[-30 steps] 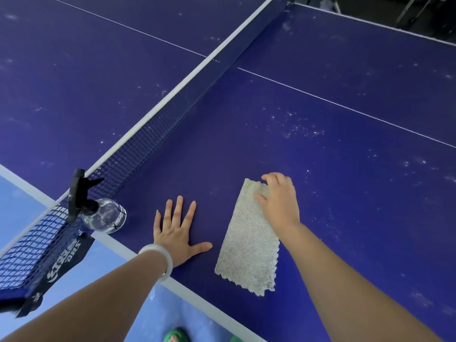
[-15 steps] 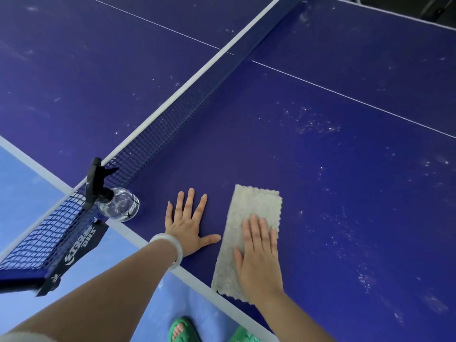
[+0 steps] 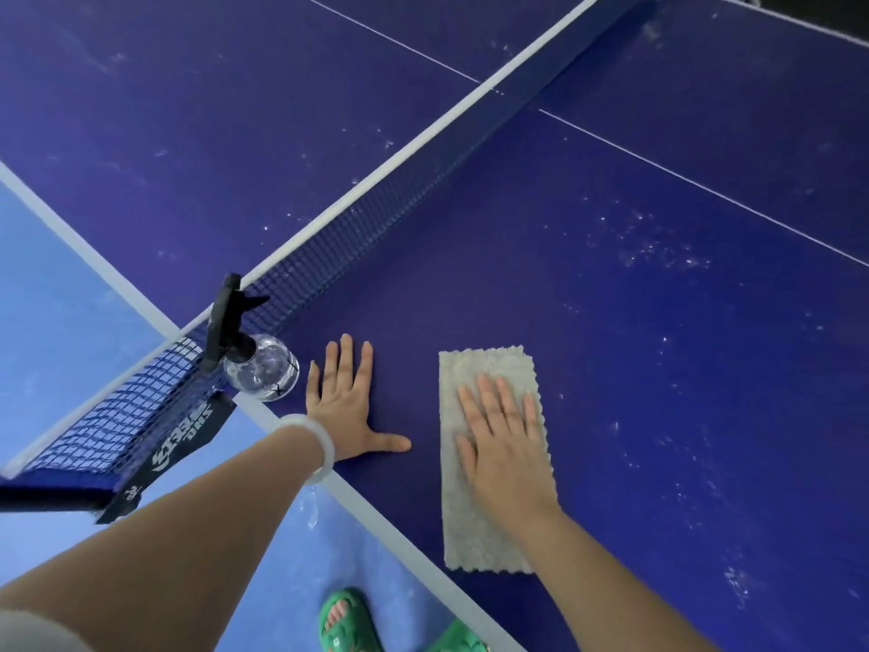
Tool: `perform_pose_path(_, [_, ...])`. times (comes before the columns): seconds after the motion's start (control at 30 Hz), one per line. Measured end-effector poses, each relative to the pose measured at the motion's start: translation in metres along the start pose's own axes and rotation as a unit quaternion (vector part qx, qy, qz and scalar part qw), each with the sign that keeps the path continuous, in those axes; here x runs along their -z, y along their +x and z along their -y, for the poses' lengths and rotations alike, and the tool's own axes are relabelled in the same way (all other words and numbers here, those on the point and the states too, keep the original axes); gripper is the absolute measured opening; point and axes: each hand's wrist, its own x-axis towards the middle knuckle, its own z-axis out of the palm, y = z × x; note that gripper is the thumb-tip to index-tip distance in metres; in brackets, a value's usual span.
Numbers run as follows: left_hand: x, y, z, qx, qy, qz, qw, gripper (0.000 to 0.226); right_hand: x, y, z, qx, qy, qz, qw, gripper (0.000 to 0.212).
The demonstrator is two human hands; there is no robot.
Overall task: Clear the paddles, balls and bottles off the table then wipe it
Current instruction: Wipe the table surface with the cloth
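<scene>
A grey rectangular cloth (image 3: 489, 369) lies flat on the dark blue ping-pong table (image 3: 658, 369), close to its near side edge. My right hand (image 3: 505, 440) presses flat on the cloth with straight fingers. My left hand (image 3: 350, 407), a pale bangle on its wrist, rests flat on the bare table just left of the cloth. A clear spray bottle (image 3: 261, 369) with a black trigger head stands at the table's edge beside the net post, a little left of my left hand. No paddles or balls are in view.
The net (image 3: 376, 214) runs diagonally from the post at lower left to the upper right. White specks dot the table surface to the right. Light blue floor (image 3: 61, 298) lies left of the table edge. Feet in green sandals (image 3: 348, 623) stand below.
My right hand went from pinching the cloth's far end to lying flat on it, and the cloth has slid to the right, away from my left hand. My left hand stayed put.
</scene>
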Motion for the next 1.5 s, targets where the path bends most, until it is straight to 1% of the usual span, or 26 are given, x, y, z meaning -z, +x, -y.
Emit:
perform_pose_path(0.03, [0.000,0.001,0.001,0.000,0.007,0.004,1.000,0.147,0.001,0.016,-0.015,-0.021,-0.012,-0.008,1.000,0.059])
perform_pose_path(0.13, [-0.001,0.003,0.001,0.003,0.012,0.007,1.000,0.148,0.007,0.055,-0.054,-0.182,0.001,0.002,0.983,0.060])
perform_pose_path(0.2, [-0.001,0.002,0.001,0.002,0.015,0.006,1.000,0.146,0.009,0.055,-0.046,-0.233,0.018,-0.005,0.972,0.060])
perform_pose_path(0.27, [0.000,0.003,0.000,0.004,0.016,0.010,1.000,0.146,0.008,0.043,-0.012,-0.179,0.013,-0.021,0.983,0.060])
perform_pose_path(0.33, [0.001,0.002,-0.001,0.005,0.016,0.014,1.000,0.145,0.005,0.043,0.012,-0.065,0.009,-0.011,0.998,0.062])
perform_pose_path(0.4, [0.002,0.001,-0.001,0.006,0.014,0.018,1.000,0.146,0.010,0.071,0.012,0.029,-0.003,0.011,1.000,0.062])
perform_pose_path(0.43, [0.003,0.000,-0.001,0.004,0.013,0.022,1.000,0.146,0.012,0.088,0.003,0.044,-0.014,0.016,0.999,0.061])
perform_pose_path(0.47, [0.003,0.000,-0.001,0.003,0.011,0.024,1.000,0.146,0.013,0.105,-0.011,0.027,-0.020,0.020,0.999,0.060])
perform_pose_path(0.57, [0.003,0.001,-0.001,0.004,0.010,0.024,1.000,0.146,0.021,0.128,-0.056,-0.157,0.016,0.035,0.987,0.060])
perform_pose_path(0.63, [0.003,0.001,-0.001,0.002,0.011,0.026,1.000,0.146,0.023,0.116,-0.054,-0.234,0.038,0.032,0.971,0.061])
perform_pose_path(0.7, [0.003,0.001,-0.001,0.002,0.012,0.028,1.000,0.146,0.016,0.089,-0.019,-0.199,0.031,0.015,0.979,0.062])
perform_pose_path(0.77, [0.003,0.000,-0.001,0.003,0.013,0.026,1.000,0.145,0.007,0.058,0.017,-0.087,0.019,0.001,0.996,0.064])
perform_pose_path(0.83, [0.004,0.000,-0.001,0.004,0.011,0.020,1.000,0.144,0.009,0.048,0.017,0.024,-0.005,0.012,1.000,0.063])
perform_pose_path(0.87, [0.004,-0.001,-0.002,0.004,0.009,0.020,1.000,0.144,0.012,0.053,0.001,0.049,-0.015,0.017,0.999,0.062])
perform_pose_path(0.93, [0.005,-0.001,-0.002,0.005,0.004,0.019,1.000,0.145,0.018,0.067,-0.038,-0.008,-0.017,0.034,0.999,0.060])
perform_pose_path(1.0, [0.005,-0.001,-0.002,0.004,0.004,0.015,1.000,0.145,0.020,0.074,-0.065,-0.148,0.003,0.027,0.989,0.060])
perform_pose_path(1.07, [0.005,-0.002,-0.002,0.005,0.003,0.014,1.000,0.144,0.017,0.069,-0.048,-0.210,0.005,0.010,0.978,0.062])
perform_pose_path(1.1, [0.005,-0.002,-0.002,0.004,0.003,0.014,1.000,0.144,0.013,0.060,-0.031,-0.185,0.004,-0.002,0.983,0.063])
perform_pose_path(1.17, [0.005,-0.002,-0.002,0.005,0.003,0.013,1.000,0.144,0.009,0.037,-0.002,-0.055,0.002,-0.005,0.998,0.062])
perform_pose_path(1.23, [0.005,-0.002,-0.002,0.007,0.004,0.014,1.000,0.145,0.013,0.025,-0.005,0.070,-0.021,0.017,0.997,0.060])
perform_pose_path(1.27, [0.004,-0.002,-0.002,0.008,0.005,0.014,1.000,0.146,0.014,0.029,-0.020,0.086,-0.025,0.024,0.996,0.059])
perform_pose_path(1.3, [0.004,-0.002,-0.002,0.009,0.005,0.014,1.000,0.146,0.015,0.036,-0.036,0.061,-0.027,0.026,0.997,0.059])
perform_pose_path(1.4, [0.004,-0.001,-0.002,0.009,0.007,0.015,1.000,0.147,0.013,0.057,-0.065,-0.155,-0.008,0.013,0.988,0.060])
perform_pose_path(1.43, [0.004,-0.001,-0.002,0.010,0.007,0.016,1.000,0.147,0.013,0.059,-0.057,-0.196,-0.005,0.005,0.981,0.060])
perform_pose_path(1.47, [0.004,-0.001,-0.002,0.010,0.007,0.017,1.000,0.147,0.012,0.058,-0.042,-0.199,-0.002,-0.003,0.980,0.062])
perform_pose_path(1.5, [0.004,-0.001,-0.001,0.010,0.006,0.018,1.000,0.147,0.011,0.052,-0.024,-0.166,0.008,-0.011,0.986,0.063])
